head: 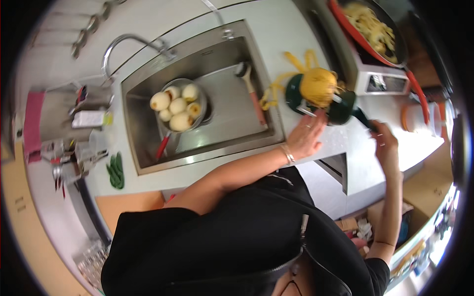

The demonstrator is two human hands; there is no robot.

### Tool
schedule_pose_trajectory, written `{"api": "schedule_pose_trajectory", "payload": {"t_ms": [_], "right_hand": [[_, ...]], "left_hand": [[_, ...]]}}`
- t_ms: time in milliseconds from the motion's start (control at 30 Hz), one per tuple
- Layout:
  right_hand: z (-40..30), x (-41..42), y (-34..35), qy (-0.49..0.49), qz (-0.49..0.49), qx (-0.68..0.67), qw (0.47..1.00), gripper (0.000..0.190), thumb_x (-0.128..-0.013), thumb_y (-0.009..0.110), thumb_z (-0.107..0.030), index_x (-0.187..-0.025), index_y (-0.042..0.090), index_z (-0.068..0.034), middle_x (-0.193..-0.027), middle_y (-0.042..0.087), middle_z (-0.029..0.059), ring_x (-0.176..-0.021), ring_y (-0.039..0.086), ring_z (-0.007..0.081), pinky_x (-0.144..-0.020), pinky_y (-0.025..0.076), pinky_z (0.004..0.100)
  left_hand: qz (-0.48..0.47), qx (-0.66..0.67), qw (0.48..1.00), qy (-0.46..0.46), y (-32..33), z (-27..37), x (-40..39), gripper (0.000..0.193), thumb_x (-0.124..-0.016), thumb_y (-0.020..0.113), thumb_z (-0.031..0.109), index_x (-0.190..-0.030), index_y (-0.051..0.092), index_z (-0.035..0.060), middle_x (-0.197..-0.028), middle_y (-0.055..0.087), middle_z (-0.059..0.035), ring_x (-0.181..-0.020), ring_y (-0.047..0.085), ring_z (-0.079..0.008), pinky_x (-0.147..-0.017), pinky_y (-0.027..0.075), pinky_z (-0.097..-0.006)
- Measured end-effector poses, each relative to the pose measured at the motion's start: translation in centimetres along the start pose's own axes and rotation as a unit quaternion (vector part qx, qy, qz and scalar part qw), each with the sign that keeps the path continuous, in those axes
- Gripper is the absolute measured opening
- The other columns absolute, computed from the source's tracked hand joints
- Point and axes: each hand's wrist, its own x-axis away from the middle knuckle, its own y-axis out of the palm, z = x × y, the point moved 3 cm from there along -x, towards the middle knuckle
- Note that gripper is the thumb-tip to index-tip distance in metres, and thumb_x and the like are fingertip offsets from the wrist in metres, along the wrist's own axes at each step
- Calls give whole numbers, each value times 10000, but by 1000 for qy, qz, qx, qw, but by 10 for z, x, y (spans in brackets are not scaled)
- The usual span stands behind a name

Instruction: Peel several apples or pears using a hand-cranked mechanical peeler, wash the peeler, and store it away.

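Observation:
On the counter right of the sink stands a dark green hand-cranked kitchen device point(339, 109), a peeler or spiral slicer. A round yellow fruit or vegetable point(318, 87) sits on it, with yellow strips point(276, 88) trailing to its left. My left hand point(308, 135) lies against the near side of the device, fingers stretched toward its white part; whether it grips is unclear. My right hand point(385, 142) is closed around the green crank handle point(364, 118) at the device's right.
The steel sink point(229, 144) holds a bowl point(202, 107) of pale peeled onions or similar, a red-handled tool point(163, 146) and a brush point(251, 92). Green vegetables point(116, 172) lie left of it. A red pan point(346, 31) of food with a projecting handle point(418, 92) stands upper right.

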Motion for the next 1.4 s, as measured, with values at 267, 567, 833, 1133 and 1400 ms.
{"api": "schedule_pose_trajectory", "payload": {"t_ms": [267,567,833,1133,1400], "right_hand": [[73,-5,74,70,-120,-1,990,54,-760,531,-19,-757,564,24,-624,575,193,-540,580,301,-516,441,393],[33,-39,-8,149,-11,27,988,219,-866,485,-43,-1062,568,9,-784,652,109,-587,615,136,-520,494,266],[-15,10,60,153,-192,-109,963,96,-808,531,16,-884,585,37,-615,577,159,-528,607,209,-514,475,309],[76,-35,45,201,-59,4,978,229,-793,559,-78,-1014,604,-36,-745,621,177,-592,612,252,-563,485,356],[-15,-7,-11,96,-128,-83,984,228,-795,552,-14,-1017,574,35,-729,645,106,-574,627,166,-527,490,270]], "left_hand": [[18,-93,995,36,-16,10,-10,748,-739,576,368,-1299,321,-57,-1322,324,-176,-1216,320,-262,-1027,239,-410],[38,-106,994,3,-17,1,-13,662,-734,592,300,-1271,374,-20,-1281,386,-134,-1153,374,-245,-996,288,-396],[53,-68,996,25,3,-4,-8,504,-756,513,166,-1222,454,-17,-1268,421,-157,-1209,363,-284,-1035,255,-438],[13,-54,998,39,-5,2,-8,670,-758,573,228,-1329,304,4,-1372,332,-134,-1200,393,-272,-986,333,-418],[4,-97,995,19,-12,-4,-7,644,-744,577,230,-1298,349,-7,-1240,417,-121,-1152,398,-254,-1000,308,-387]]}}
